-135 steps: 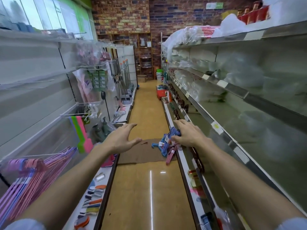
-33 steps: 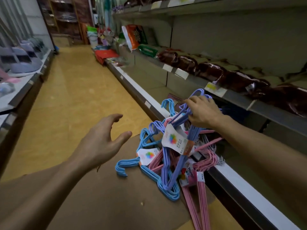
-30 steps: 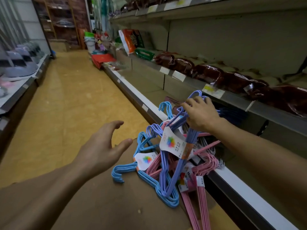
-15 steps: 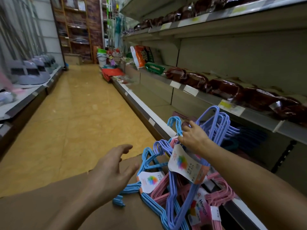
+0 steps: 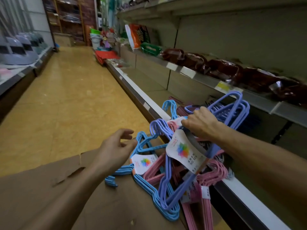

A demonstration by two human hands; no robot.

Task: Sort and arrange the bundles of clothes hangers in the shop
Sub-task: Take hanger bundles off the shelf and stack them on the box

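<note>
— Where are the hangers right now?

— Heaped at lower centre of the frame, half on a flattened cardboard sheet (image 5: 49,188) on the floor, half against the white edge of the bottom shelf (image 5: 149,103). The right hand (image 5: 200,122) is curled round the lilac hanger bundle (image 5: 232,107), gripping it just above its paper label (image 5: 184,151). That bundle's wide end pokes up toward the middle right of the frame, and the labelled end hangs down over the heap.

— And the other hand?

— The left hand (image 5: 116,146) is left of the pile, fingers loosely spread, gripping nothing. Its fingertips are just beside the hooks of the light blue hanger bundle (image 5: 149,185); I can't tell whether they touch.

— What else is in the heap?

— The blue bundle lies flat on the cardboard with its own small white label (image 5: 143,163). Pink hanger bundles (image 5: 209,176) sit under and to the right of the others, one trailing off toward the bottom edge of the frame. Another darker blue bundle (image 5: 249,120) lies back inside the bottom shelf, behind the lilac one.

— Anything on the shelves?

— Dark red packets (image 5: 221,68) line the shelf above, running to the right edge. Further back there's an orange bag (image 5: 137,37) and a green basket (image 5: 150,48). Upper left, across the yellow aisle floor (image 5: 66,97), grey plastic items (image 5: 18,50) stand in a row.
</note>
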